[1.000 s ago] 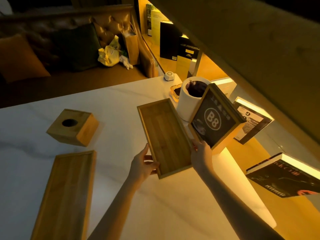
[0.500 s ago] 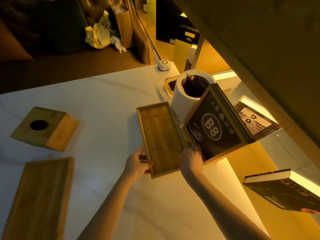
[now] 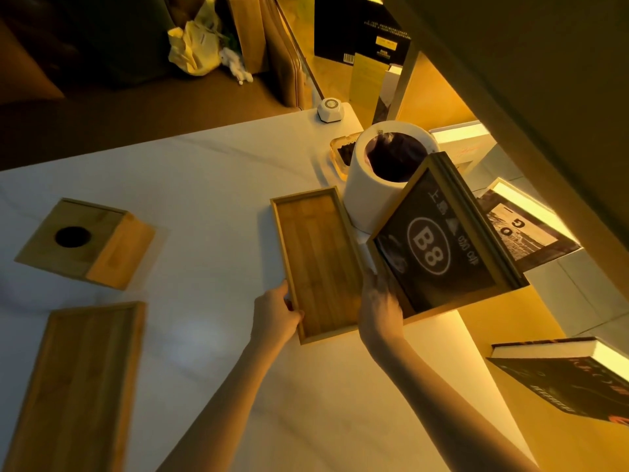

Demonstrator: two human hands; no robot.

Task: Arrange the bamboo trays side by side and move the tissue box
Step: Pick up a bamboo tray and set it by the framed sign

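A long bamboo tray (image 3: 316, 257) lies on the white table, near its right side. My left hand (image 3: 277, 313) grips the tray's near left edge, and my right hand (image 3: 379, 306) holds its near right corner, beside the B8 sign. A second bamboo tray (image 3: 78, 379) lies at the lower left, apart from the first. The wooden tissue box (image 3: 88, 241), with a round hole in its top, sits at the left, beyond the second tray.
A framed black sign marked B8 (image 3: 442, 250) stands tilted just right of the held tray. Behind it is a white cylindrical bin (image 3: 369, 195) with a dark liner, an ashtray (image 3: 342, 153) and a small white call button (image 3: 331, 110). Books (image 3: 561, 379) lie on lit shelves at right.
Both hands have kept hold of the tray, which has turned a little, lying straighter beside the bin and sign. The view has shifted, so the tissue box and second tray appear further left.
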